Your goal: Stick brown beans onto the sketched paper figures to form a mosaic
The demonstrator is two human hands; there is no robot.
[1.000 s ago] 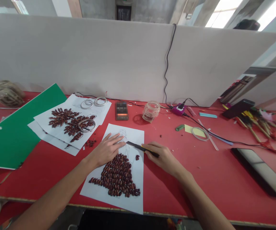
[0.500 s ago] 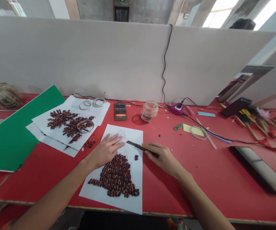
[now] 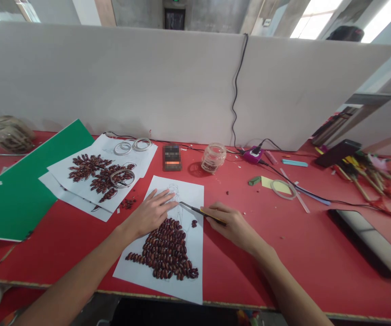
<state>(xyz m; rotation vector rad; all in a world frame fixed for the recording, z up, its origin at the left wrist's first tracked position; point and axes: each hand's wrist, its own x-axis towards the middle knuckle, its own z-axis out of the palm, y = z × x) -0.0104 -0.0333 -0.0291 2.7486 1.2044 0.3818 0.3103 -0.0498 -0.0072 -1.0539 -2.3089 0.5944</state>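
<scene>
Red desk [image 3: 283, 253]: wide and cluttered, with a white sheet [image 3: 195, 240] lying near its front edge.
Seeds [image 3: 168, 249]: a brown mass packed in rows on the lower half of the sheet, and one loose seed [image 3: 194, 223] just to its right.
Left hand [image 3: 151, 213]: open and flat, palm down on the sheet, fingers spread above the seeds.
Right hand [image 3: 231, 224]: closed round a thin black-and-yellow tool [image 3: 195, 209], whose tip lies over the sheet just beside the left fingertips.
Writing: the dark box [image 3: 172, 157] by the jar [image 3: 213, 157] has a blurred face, so I cannot read it.
Change: both hands sit where they did half a second ago, and the tool now shows a narrower edge.
</scene>
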